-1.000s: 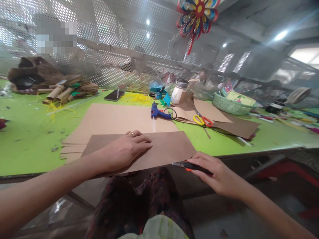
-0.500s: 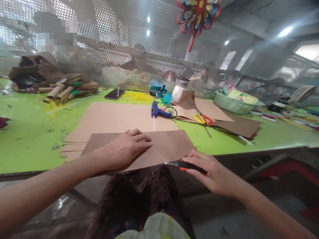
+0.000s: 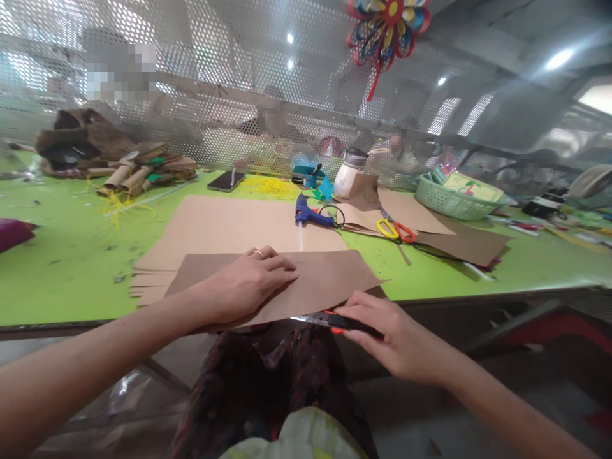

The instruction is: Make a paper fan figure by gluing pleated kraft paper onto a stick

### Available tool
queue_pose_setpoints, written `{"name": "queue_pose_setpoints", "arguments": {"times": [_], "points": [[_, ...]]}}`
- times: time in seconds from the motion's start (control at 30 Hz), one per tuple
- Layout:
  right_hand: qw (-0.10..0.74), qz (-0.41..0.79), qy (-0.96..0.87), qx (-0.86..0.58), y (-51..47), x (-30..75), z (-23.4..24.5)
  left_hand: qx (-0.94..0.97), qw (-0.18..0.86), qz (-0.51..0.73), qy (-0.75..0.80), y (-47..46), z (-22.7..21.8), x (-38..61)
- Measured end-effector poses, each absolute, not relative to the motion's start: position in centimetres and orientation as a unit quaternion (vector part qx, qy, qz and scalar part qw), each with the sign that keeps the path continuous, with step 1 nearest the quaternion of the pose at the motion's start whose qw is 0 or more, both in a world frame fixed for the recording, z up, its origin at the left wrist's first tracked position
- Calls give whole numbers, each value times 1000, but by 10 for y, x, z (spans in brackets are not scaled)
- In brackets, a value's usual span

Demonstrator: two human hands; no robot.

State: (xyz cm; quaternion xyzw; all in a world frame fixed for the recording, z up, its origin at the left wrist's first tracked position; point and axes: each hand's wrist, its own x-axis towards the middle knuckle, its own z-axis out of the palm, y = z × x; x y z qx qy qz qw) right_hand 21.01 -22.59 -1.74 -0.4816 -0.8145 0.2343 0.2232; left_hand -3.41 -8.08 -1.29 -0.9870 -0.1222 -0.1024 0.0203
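A folded sheet of brown paper (image 3: 325, 274) lies at the front edge of the green table, its near side jutting over the edge. My left hand (image 3: 255, 280) rests flat on it, fingers stretched out and a ring on one of them. In my right hand (image 3: 377, 325) is a box cutter (image 3: 351, 322) with a black and orange handle. Its blade points left along the near edge of the brown paper, partly under it. Beneath, lighter brown sheets (image 3: 229, 220) lie stacked, their left edges fanned out.
A blue glue gun (image 3: 310, 213) lies on the sheets. Scissors (image 3: 396, 231) with yellow and orange handles rest by more brown paper. Behind stand a white bottle (image 3: 345, 178), a phone (image 3: 226, 181) and a green basket (image 3: 454, 201). Paper rolls (image 3: 129, 175) lie at left.
My right hand has drawn the box cutter left along the near edge of the brown paper. A strip of paper has come apart at the right corner. My left hand stays on the sheet.
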Motion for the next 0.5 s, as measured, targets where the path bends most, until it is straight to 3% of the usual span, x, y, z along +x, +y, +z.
{"name": "queue_pose_setpoints", "arguments": {"times": [0.5], "points": [[239, 237, -821, -461, -222, 186, -22, -985, 18, -111, -128, -81, -16, -35]]}}
